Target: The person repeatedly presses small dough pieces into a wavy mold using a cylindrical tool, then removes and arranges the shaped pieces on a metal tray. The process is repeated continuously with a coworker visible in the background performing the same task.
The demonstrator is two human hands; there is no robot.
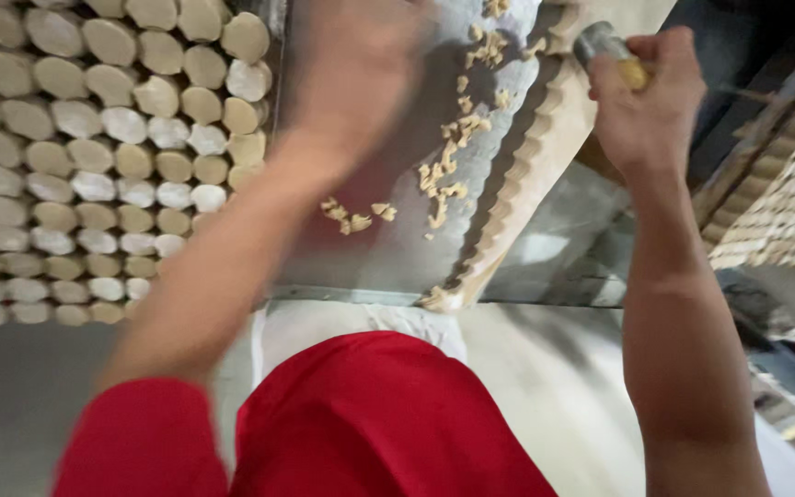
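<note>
My right hand [648, 97] is closed around a metal round cutter [605, 48] with a yellowish grip, held over a sheet of pale dough [545, 156] whose left edge is scalloped from cut-outs. My left hand [356, 69] is blurred, hovering over the metal worktop [407, 248] beside the tray of cut rounds; I cannot tell whether it holds anything. Dough scraps [443, 175] lie scattered on the metal between my hands.
Several rows of round dough discs [94, 156] fill the left side. Stacked woven trays [793, 202] stand at the right. My red shirt [370, 423] and a white apron [324, 322] sit below the worktop's front edge.
</note>
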